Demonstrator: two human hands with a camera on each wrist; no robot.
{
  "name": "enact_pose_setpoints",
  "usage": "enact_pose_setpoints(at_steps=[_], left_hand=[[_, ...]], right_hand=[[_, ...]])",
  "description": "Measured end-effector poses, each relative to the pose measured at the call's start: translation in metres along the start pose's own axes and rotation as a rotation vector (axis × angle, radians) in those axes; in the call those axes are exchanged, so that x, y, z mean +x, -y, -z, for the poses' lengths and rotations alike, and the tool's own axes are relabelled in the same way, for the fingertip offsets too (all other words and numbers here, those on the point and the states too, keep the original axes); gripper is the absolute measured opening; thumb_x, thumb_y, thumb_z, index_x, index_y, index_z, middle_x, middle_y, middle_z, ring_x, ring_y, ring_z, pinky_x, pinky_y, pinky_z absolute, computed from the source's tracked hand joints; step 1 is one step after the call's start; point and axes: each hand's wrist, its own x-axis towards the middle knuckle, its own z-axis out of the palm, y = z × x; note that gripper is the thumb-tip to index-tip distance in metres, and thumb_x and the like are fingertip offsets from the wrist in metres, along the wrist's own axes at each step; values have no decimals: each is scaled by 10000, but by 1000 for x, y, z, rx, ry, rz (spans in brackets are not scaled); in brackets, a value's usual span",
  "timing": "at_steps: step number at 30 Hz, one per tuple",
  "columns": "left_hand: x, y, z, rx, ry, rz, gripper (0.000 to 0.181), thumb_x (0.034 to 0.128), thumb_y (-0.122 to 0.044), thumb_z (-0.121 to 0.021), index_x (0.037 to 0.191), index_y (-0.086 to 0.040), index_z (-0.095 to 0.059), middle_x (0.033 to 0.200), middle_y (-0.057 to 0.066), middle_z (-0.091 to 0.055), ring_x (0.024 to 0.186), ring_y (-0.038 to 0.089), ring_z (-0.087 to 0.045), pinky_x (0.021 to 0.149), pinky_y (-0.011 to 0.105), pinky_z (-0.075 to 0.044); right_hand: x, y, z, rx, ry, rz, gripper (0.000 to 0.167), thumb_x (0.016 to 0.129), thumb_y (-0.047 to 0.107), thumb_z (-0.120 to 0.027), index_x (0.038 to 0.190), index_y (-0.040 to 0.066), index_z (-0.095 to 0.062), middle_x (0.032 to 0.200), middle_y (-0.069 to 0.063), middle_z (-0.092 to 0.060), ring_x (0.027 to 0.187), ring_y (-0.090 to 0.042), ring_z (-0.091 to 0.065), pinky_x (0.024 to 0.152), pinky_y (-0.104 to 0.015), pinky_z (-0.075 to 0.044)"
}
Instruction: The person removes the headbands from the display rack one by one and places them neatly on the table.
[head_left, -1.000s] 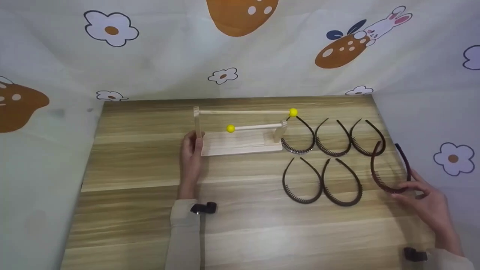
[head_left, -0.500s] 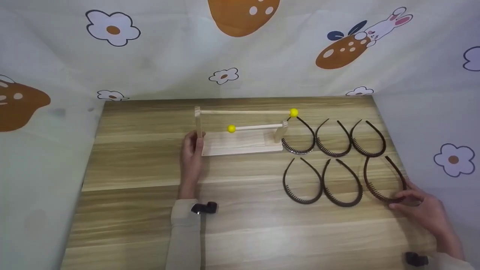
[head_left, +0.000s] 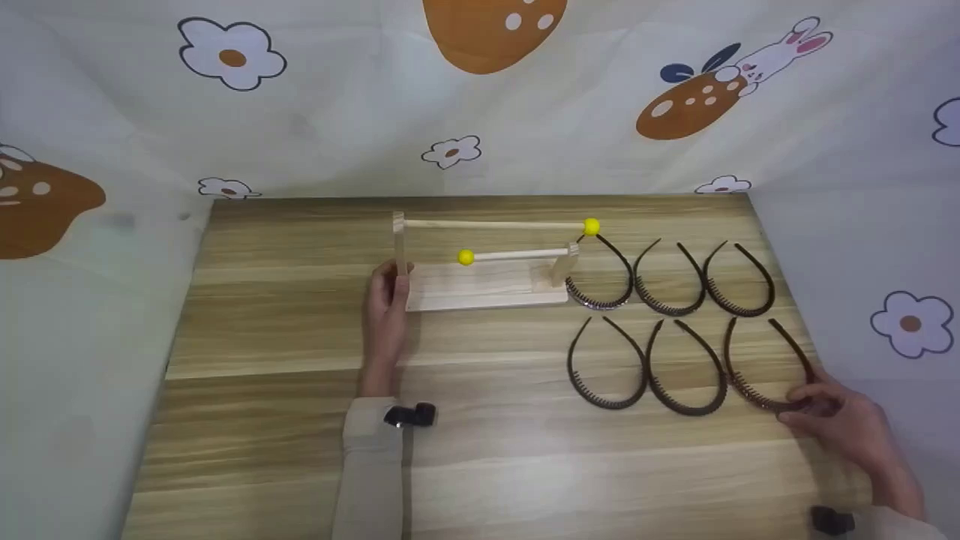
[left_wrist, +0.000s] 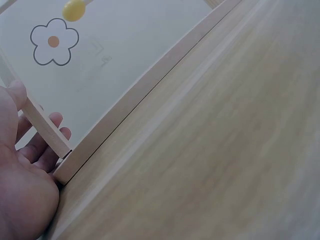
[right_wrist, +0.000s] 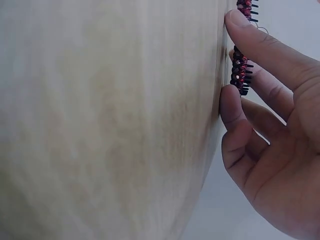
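My left hand grips the left upright of a pale wooden stand on the table. In the left wrist view the thumb and fingers lie on either side of that upright. Two rods tipped with yellow balls run across the stand, one from each upright. At the right, my right hand pinches the lower right of a dark toothed headband, which lies at the end of the front row. The right wrist view shows red beads on this headband, partly covered by the thumb.
Two headbands lie left of the held one. Behind them is a back row of three more headbands, the leftmost close against the stand. A patterned cloth rises behind and beside the wooden table.
My right hand has brought the headband down and slightly left, from overlapping the back row to the right end of the front row. The left hand keeps its grip on the stand.
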Motion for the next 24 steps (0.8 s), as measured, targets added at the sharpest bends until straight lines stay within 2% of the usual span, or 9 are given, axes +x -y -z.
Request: enact_pose_setpoints(at_steps=[5,11,14,17,20,22,24], left_hand=[[-1,0,1,10,-11,-12,354,1183,-153,-551,1497,11,-557,1437,213,-681,1410,271,-581,1150,274,-454],[-1,0,0,14,-24,-34,329,1169,-118,-570,1467,21,-580,1401,211,-697,1335,234,-608,1107,265,-479],[0,-1,-1,11,-27,-34,332,1164,-102,-575,1466,36,-576,1400,222,-700,1333,255,-612,1101,262,-486],[-1,-2,-2,7,-28,-24,345,1164,-96,-573,1477,47,-562,1416,240,-691,1375,289,-601,1130,263,-477],[-1,-2,-2,17,-26,-16,351,1169,-107,-566,1484,49,-552,1425,244,-685,1401,309,-593,1143,260,-468],[0,-2,-2,18,-23,-15,355,1170,-109,-565,1486,51,-549,1427,247,-683,1404,321,-591,1140,258,-468],[-1,-2,-1,18,-23,-17,354,1170,-110,-565,1483,53,-551,1424,247,-684,1392,328,-595,1124,255,-476]], right_hand=[[2,2,2,-6,28,-4,478,853,172,-976,1234,-17,-757,1707,-400,-278,820,6,-605,661,-217,-515],[0,1,-2,14,16,49,475,834,142,-985,1219,-10,-753,1716,-400,-263,839,10,-588,675,-207,-515],[-1,0,-4,-11,-4,77,520,802,149,-1009,1228,-8,-755,1707,-410,-280,870,-59,-597,705,-183,-476],[-2,2,-4,-38,-20,102,570,776,153,-1028,1245,-18,-754,1668,-458,-300,959,-194,-621,751,-146,-419],[-5,7,-1,-58,-24,96,617,775,188,-1038,1278,-19,-746,1650,-491,-286,1003,-247,-630,794,-147,-408],[-7,11,1,-52,-23,80,642,782,204,-1035,1298,-33,-735,1655,-502,-253,1017,-301,-657,894,-285,-523],[-9,16,2,-48,-23,67,663,788,222,-1031,1305,-55,-721,1664,-508,-214,1069,-446,-680,976,-537,-566]])
